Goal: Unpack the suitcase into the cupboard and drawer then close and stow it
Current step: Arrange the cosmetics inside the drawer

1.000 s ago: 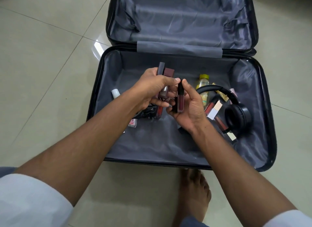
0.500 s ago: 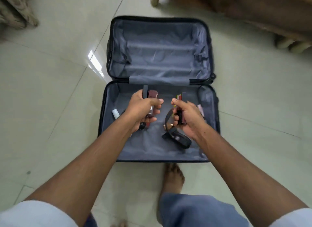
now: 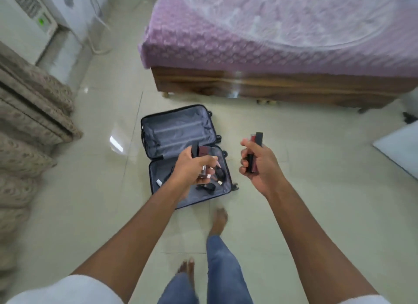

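Lying open on the floor before the bed (image 3: 271,54), the suitcase (image 3: 181,127) holds headphones (image 3: 207,187); above it the left hand (image 3: 192,168) grips lipstick tubes (image 3: 203,151); beside it the right hand (image 3: 257,161) clutches dark tubes (image 3: 254,149).

Setting: a bedroom in a home.
Bed (image 3: 282,86): a wooden frame on short feet, covered by a lilac patterned bedspread (image 3: 260,38).
Floor (image 3: 316,213): glossy pale tiles with visible joints.
Left side: patterned beige fabric (image 3: 29,131), like bedding or curtain, hangs in folds.
Upper left: a white appliance (image 3: 34,25) with a vent grille and a green indicator light.
Domestic signs: bare feet and an open suitcase (image 3: 181,145) lying on the tiles.
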